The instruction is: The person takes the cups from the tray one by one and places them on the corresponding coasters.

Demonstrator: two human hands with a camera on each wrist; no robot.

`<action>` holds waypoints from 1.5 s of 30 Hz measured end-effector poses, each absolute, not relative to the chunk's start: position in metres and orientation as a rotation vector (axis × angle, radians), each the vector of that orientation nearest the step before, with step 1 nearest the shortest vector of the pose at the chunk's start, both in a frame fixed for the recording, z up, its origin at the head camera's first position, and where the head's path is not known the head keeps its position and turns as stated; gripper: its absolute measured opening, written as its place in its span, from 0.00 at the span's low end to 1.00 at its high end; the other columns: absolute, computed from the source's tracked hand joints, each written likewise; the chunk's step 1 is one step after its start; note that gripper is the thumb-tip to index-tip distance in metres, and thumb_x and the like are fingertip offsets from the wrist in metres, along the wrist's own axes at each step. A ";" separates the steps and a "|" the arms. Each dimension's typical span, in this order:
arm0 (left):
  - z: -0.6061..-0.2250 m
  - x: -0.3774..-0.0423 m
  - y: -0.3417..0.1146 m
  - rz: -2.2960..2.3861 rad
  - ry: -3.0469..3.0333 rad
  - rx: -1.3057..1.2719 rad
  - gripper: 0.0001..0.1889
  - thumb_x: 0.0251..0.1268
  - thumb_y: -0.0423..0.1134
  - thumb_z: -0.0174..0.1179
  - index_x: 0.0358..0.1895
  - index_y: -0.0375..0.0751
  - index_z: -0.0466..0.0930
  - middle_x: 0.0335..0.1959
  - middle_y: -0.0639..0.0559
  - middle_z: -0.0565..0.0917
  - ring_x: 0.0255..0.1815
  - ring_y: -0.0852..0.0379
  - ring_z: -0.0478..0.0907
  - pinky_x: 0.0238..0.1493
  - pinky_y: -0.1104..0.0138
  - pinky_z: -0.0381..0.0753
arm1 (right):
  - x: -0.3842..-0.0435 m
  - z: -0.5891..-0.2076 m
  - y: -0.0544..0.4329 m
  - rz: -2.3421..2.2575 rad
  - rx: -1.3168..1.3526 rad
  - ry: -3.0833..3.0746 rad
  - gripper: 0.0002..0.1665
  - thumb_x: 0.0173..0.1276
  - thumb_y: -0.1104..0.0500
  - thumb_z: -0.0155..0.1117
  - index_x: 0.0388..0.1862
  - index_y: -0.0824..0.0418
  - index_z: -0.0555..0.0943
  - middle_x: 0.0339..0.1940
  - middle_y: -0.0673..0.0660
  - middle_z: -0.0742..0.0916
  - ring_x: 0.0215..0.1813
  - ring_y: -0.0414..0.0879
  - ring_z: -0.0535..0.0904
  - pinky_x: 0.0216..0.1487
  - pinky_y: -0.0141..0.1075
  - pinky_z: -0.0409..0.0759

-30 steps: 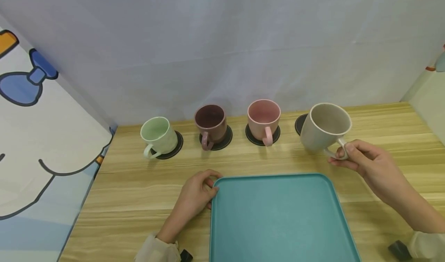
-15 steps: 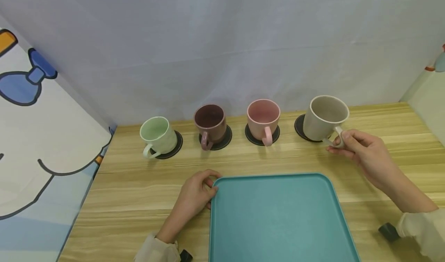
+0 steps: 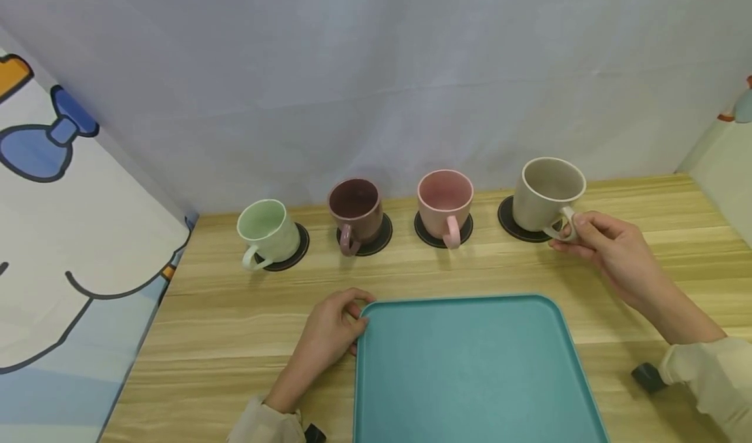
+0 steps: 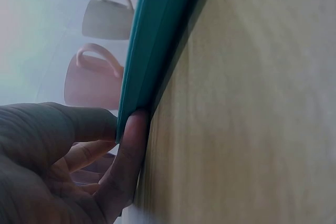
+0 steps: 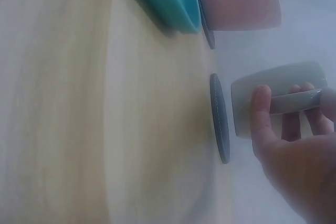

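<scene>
My right hand (image 3: 617, 254) grips the handle of a light grey mug (image 3: 543, 205), which is upright over a black round coaster (image 3: 517, 224) at the back right. In the right wrist view a narrow gap shows between the mug's base (image 5: 239, 108) and the coaster (image 5: 220, 119). With thumb and finger, my left hand (image 3: 329, 329) pinches the rim of a teal tray (image 3: 470, 371) at its far left corner; the left wrist view shows a finger (image 4: 135, 135) under the tray's edge (image 4: 152, 40).
Left of the grey mug, a pink mug (image 3: 443, 201), a dark plum mug (image 3: 356, 211) and a pale green mug (image 3: 273, 231) stand on black coasters, handles toward me. A pale cloth wall (image 3: 376, 91) rises behind the wooden table (image 3: 205, 325).
My right hand has carried the grey mug back and slightly left, from in front of its coaster to over it. The left hand and tray have stayed put.
</scene>
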State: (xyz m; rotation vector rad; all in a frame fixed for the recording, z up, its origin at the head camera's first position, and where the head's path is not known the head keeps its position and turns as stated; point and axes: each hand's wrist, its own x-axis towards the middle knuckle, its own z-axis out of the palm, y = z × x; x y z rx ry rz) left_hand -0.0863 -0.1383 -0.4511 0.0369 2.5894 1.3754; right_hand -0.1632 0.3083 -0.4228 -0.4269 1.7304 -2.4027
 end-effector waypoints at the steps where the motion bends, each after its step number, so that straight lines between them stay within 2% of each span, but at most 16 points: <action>1: -0.451 -0.086 -0.138 1.378 2.587 0.036 0.16 0.65 0.25 0.64 0.54 0.43 0.85 0.35 0.45 0.81 0.13 0.60 0.78 0.18 0.65 0.82 | -0.163 -0.423 0.309 -2.406 -0.428 1.727 0.15 0.83 0.68 0.48 0.46 0.70 0.84 0.42 0.56 0.88 0.49 0.48 0.91 0.54 0.37 0.88; 45: -0.451 -0.086 -0.139 1.387 2.572 0.044 0.16 0.66 0.25 0.64 0.54 0.41 0.85 0.36 0.44 0.80 0.15 0.59 0.78 0.18 0.65 0.83 | -0.162 -0.430 0.299 -2.396 -0.283 1.772 0.13 0.83 0.63 0.54 0.49 0.68 0.85 0.43 0.54 0.88 0.48 0.44 0.91 0.54 0.34 0.88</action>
